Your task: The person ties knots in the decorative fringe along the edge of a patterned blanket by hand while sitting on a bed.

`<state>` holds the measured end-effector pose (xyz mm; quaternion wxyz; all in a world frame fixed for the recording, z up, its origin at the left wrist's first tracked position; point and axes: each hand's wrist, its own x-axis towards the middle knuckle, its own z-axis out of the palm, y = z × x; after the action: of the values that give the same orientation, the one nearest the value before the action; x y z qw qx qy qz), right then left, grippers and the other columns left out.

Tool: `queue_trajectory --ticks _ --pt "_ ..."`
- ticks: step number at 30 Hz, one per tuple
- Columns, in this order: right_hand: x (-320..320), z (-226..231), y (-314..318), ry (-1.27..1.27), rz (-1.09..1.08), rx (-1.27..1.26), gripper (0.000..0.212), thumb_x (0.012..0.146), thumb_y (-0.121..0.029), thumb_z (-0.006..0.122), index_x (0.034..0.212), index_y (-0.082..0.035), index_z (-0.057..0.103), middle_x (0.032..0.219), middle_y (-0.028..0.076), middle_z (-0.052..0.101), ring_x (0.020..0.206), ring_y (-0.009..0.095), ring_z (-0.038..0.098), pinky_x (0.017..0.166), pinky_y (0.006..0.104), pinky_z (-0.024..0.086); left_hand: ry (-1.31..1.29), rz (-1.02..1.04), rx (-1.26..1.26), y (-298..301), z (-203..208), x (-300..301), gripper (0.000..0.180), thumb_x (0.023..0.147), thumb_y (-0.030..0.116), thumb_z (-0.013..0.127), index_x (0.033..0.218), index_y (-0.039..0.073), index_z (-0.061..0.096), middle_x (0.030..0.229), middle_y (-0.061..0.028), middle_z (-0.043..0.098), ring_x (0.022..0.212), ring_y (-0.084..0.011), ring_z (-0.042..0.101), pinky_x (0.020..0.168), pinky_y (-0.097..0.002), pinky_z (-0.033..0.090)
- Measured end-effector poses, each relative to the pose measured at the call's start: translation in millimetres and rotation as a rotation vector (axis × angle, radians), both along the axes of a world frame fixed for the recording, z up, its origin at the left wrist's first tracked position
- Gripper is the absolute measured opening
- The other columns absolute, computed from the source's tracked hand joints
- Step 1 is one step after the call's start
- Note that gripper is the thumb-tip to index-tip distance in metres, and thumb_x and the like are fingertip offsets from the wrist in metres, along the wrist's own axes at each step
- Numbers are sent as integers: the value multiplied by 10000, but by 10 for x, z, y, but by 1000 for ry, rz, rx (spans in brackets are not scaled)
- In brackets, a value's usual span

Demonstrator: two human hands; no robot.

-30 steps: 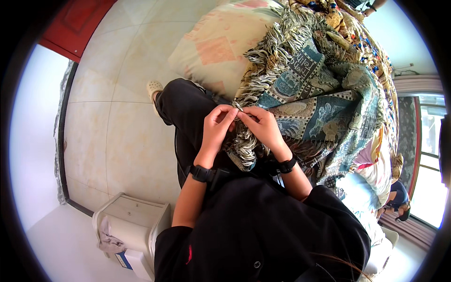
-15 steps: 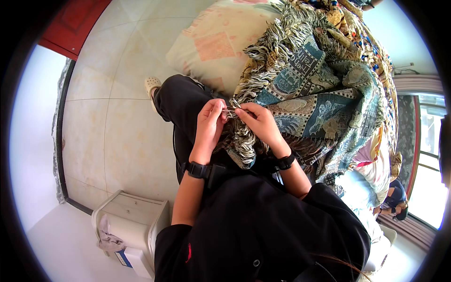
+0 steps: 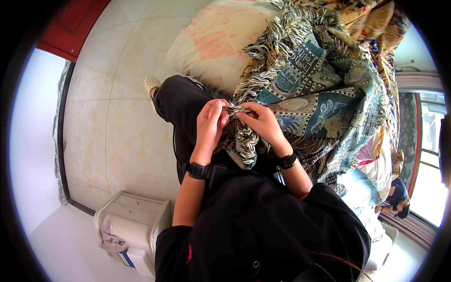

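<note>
Two hands meet over the lap, left hand [image 3: 210, 123] and right hand [image 3: 262, 123] pinching narrow on fringe strands [image 3: 236, 110] of the teal woven throw [image 3: 319, 101] toward two o'clock; small, taut pulls likely serve best.

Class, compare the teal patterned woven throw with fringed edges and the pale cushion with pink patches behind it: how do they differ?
The teal patterned woven throw is dark, busy with motifs and edged in tassels; the pale cushion is cream with plain pink blocks and no fringe. The throw lies crumpled across the lap, its fringe pinched by both hands; the cushion lies smooth and untouched. Both are soft textiles.
</note>
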<state>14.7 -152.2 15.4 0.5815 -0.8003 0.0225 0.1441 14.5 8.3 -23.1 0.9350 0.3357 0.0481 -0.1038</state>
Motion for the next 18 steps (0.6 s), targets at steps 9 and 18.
queue_trajectory --ticks 9,18 --pt "19 -6 19 -57 12 -29 246 829 -153 665 1033 -21 628 655 -26 530 592 38 428 527 218 376 -46 -131 275 -53 87 -65 292 881 70 628 1145 7 521 936 7 595 757 -3 518 612 -155 399" --pt "3 56 93 -131 -13 -221 270 797 -171 690 1012 -26 617 704 57 592 610 109 525 590 255 452 27 -110 469 -28 0 1 123 885 142 638 910 33 587 736 42 553 605 -16 447 530 -177 333"
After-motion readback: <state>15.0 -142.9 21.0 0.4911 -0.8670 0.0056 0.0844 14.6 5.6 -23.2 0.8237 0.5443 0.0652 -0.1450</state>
